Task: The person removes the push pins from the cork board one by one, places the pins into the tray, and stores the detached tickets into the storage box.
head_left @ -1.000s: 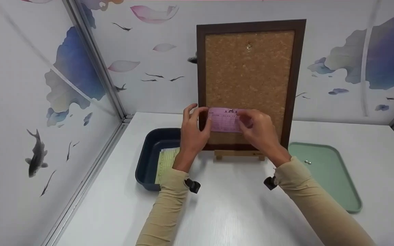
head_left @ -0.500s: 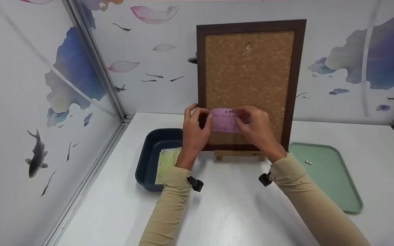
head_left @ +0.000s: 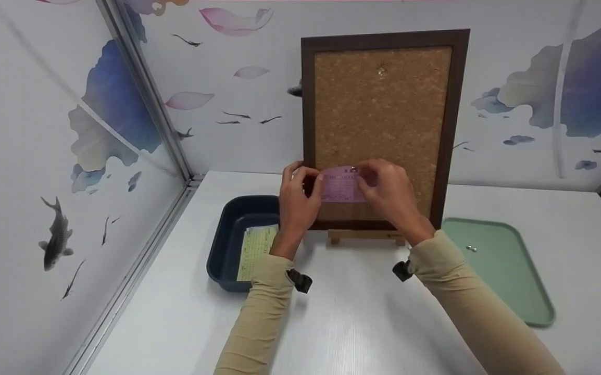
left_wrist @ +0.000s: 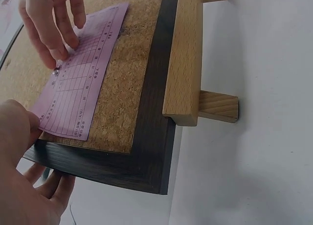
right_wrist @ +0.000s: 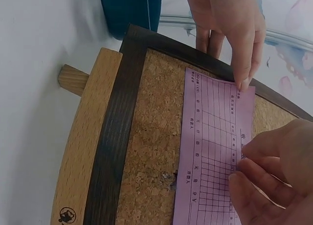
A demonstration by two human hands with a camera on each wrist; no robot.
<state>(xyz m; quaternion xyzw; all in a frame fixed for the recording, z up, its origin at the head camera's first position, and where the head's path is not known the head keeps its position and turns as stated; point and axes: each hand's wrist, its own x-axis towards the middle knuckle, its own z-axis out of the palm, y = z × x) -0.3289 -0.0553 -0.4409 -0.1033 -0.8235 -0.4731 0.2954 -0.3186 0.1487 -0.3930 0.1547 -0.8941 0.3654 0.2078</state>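
Pink printed paper slip (head_left: 341,185) lying flat against the lower part of a dark-framed rectangular cork board (head_left: 384,104), which stands on a pale wooden easel (head_left: 364,235) on the white table (head_left: 363,317). The left hand (head_left: 296,200) grips the board's left frame edge, thumb pressing the slip's left end. The right hand (head_left: 390,190) pinches a small metal pin (head_left: 352,169) at the slip's top edge. A dark blue tray (head_left: 230,234) holding yellow paper (head_left: 255,249) sits left; a green tray (head_left: 509,271) sits right.
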